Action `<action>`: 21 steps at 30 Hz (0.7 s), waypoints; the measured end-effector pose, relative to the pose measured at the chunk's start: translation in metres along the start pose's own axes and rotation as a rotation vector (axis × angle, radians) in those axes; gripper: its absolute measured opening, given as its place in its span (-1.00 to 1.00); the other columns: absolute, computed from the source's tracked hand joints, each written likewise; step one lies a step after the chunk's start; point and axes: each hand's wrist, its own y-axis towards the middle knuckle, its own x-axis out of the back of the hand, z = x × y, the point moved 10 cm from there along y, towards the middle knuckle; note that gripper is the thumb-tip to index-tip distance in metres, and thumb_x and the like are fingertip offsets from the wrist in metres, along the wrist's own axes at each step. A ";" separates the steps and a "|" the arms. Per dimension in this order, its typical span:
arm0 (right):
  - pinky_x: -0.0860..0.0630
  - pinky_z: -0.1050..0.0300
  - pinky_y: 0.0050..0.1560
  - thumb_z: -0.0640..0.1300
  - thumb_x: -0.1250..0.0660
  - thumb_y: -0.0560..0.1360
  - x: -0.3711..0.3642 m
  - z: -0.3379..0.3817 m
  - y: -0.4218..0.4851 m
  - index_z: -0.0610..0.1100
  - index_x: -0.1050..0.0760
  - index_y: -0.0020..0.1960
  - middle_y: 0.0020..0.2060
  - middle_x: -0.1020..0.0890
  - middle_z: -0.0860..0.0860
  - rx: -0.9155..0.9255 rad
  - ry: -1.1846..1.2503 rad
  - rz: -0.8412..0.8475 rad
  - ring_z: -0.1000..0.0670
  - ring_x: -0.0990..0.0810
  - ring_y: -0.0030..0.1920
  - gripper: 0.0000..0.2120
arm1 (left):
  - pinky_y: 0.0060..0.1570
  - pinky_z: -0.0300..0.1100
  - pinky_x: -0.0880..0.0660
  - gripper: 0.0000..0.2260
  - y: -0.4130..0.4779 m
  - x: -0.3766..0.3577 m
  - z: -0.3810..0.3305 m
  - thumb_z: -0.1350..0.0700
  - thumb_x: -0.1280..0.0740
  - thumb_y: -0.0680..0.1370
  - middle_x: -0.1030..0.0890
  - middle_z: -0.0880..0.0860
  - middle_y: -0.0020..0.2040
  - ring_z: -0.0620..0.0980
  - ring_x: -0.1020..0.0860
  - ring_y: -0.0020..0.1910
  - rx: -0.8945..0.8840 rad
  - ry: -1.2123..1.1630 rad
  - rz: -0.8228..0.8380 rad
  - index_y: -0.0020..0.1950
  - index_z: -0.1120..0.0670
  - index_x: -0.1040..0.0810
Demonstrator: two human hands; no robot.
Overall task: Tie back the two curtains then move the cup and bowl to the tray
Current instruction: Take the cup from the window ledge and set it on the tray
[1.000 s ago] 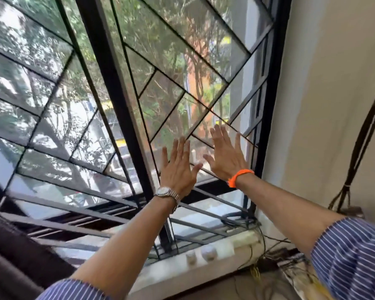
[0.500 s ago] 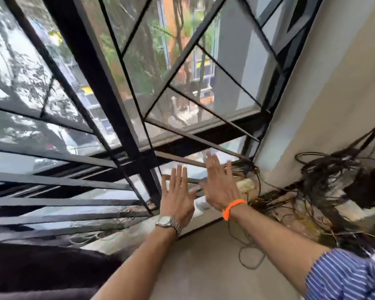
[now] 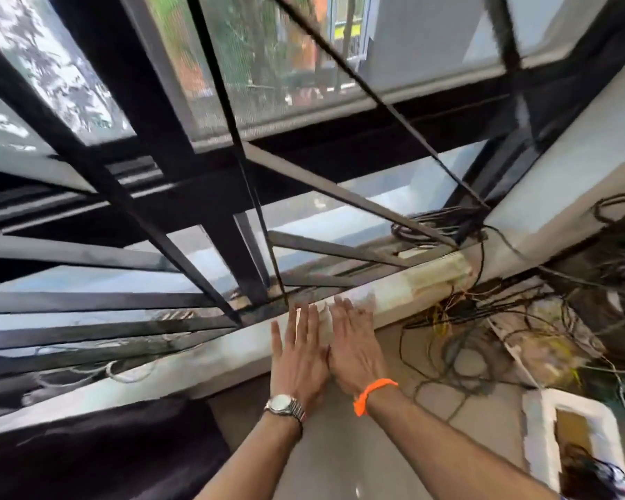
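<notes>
My left hand (image 3: 298,359) and my right hand (image 3: 354,350) are stretched out side by side, fingers straight, thumbs nearly touching. Both hover over the pale window sill (image 3: 203,359), below the black window grille (image 3: 231,196). Neither hand holds anything. A small whitish shape (image 3: 324,319) shows between the two hands on the sill; the picture is too blurred to tell whether it is the cup or the bowl. No curtain tie is in view. Dark fabric (image 3: 98,452) fills the lower left corner.
A tangle of black and yellow cables (image 3: 484,319) spreads over the floor and up the wall at the right. A white foam box (image 3: 542,438) stands at the lower right. Beige floor tiles (image 3: 340,463) lie under my forearms.
My view has tipped down from the window panes to the sill and floor. Both hands came down with it and closer together, still with straight fingers.
</notes>
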 end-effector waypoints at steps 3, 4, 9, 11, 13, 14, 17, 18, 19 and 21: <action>-0.07 -0.13 0.39 -0.06 -0.19 0.29 -0.032 -0.003 0.008 -0.28 -0.18 0.42 0.33 -0.51 -0.19 0.002 0.047 -0.064 -0.15 -0.51 0.33 -0.27 | 0.42 0.16 0.07 -0.39 0.010 -0.053 0.018 -0.05 -0.08 0.48 -0.35 0.10 0.49 0.14 -0.35 0.45 0.017 0.025 0.041 0.49 0.18 -0.33; -0.06 -0.11 0.39 -0.05 -0.15 0.31 -0.045 -0.007 0.012 -0.27 -0.17 0.44 0.35 -0.49 -0.18 -0.015 0.060 -0.043 -0.13 -0.49 0.35 -0.28 | 0.41 0.17 0.05 -0.40 0.014 -0.068 0.023 -0.05 -0.07 0.49 -0.34 0.10 0.49 0.15 -0.35 0.45 0.027 0.031 0.051 0.49 0.19 -0.33; 0.21 0.01 0.52 -0.09 -0.13 0.53 -0.116 -0.031 0.031 -0.19 0.10 0.58 0.58 -0.02 -0.07 -0.080 0.147 0.088 -0.03 0.04 0.58 -0.29 | 0.41 0.20 0.00 -0.38 0.034 -0.115 0.035 -0.08 -0.06 0.52 -0.30 0.13 0.51 0.15 -0.29 0.49 0.050 0.009 0.034 0.52 0.19 -0.26; 0.12 0.00 0.56 -0.10 -0.15 0.54 -0.124 -0.038 0.037 -0.18 0.12 0.58 0.58 0.02 -0.05 -0.116 0.178 0.095 -0.01 0.05 0.58 -0.28 | 0.43 0.19 0.03 -0.36 0.038 -0.124 0.039 -0.11 -0.07 0.53 -0.29 0.14 0.52 0.14 -0.27 0.50 0.083 -0.008 0.031 0.53 0.20 -0.23; -0.05 -0.04 0.54 -0.08 -0.20 0.53 -0.129 -0.044 0.043 -0.19 0.13 0.58 0.58 -0.01 -0.06 -0.159 0.223 0.101 -0.03 -0.01 0.57 -0.24 | 0.45 0.16 0.08 -0.34 0.043 -0.128 0.043 -0.10 -0.11 0.50 -0.30 0.17 0.51 0.15 -0.28 0.49 0.110 -0.002 0.012 0.52 0.24 -0.20; -0.16 -0.05 0.50 -0.07 -0.24 0.51 -0.127 -0.046 0.047 -0.19 0.13 0.57 0.56 -0.07 -0.09 -0.173 0.251 0.085 -0.06 -0.10 0.55 -0.21 | 0.45 0.15 0.09 -0.33 0.047 -0.130 0.046 -0.08 -0.13 0.49 -0.33 0.19 0.49 0.15 -0.30 0.48 0.121 0.004 0.001 0.51 0.26 -0.20; -0.47 -0.08 0.16 -0.09 -0.27 0.46 -0.125 -0.053 0.060 -0.16 0.09 0.55 0.29 -0.48 -0.22 -0.226 0.348 0.050 -0.24 -0.49 0.27 -0.21 | 0.43 0.17 0.03 -0.36 0.060 -0.134 0.051 -0.05 -0.11 0.47 -0.44 0.24 0.40 0.18 -0.38 0.43 0.125 0.027 -0.026 0.45 0.32 -0.29; -0.50 -0.09 0.05 -0.10 -0.25 0.46 -0.125 -0.055 0.065 -0.13 0.07 0.53 0.21 -0.54 -0.23 -0.245 0.372 0.058 -0.27 -0.53 0.19 -0.24 | 0.42 0.19 -0.01 -0.37 0.066 -0.135 0.053 -0.04 -0.10 0.47 -0.49 0.23 0.35 0.17 -0.42 0.40 0.132 0.034 -0.022 0.43 0.32 -0.33; -0.50 -0.10 -0.01 -0.10 -0.24 0.45 -0.125 -0.057 0.070 -0.12 0.04 0.52 0.19 -0.55 -0.24 -0.261 0.393 0.051 -0.28 -0.55 0.15 -0.27 | 0.43 0.20 -0.07 -0.39 0.071 -0.135 0.055 -0.04 -0.10 0.45 -0.54 0.21 0.29 0.15 -0.47 0.34 0.138 0.037 -0.010 0.40 0.30 -0.35; -0.51 -0.09 -0.05 -0.09 -0.28 0.42 -0.123 -0.057 0.080 -0.12 -0.05 0.47 0.20 -0.55 -0.23 -0.269 0.405 0.033 -0.29 -0.57 0.13 -0.31 | 0.41 0.20 -0.22 -0.48 0.083 -0.132 0.056 -0.03 -0.11 0.45 -0.60 0.17 0.17 0.12 -0.53 0.25 0.134 0.046 -0.020 0.31 0.23 -0.39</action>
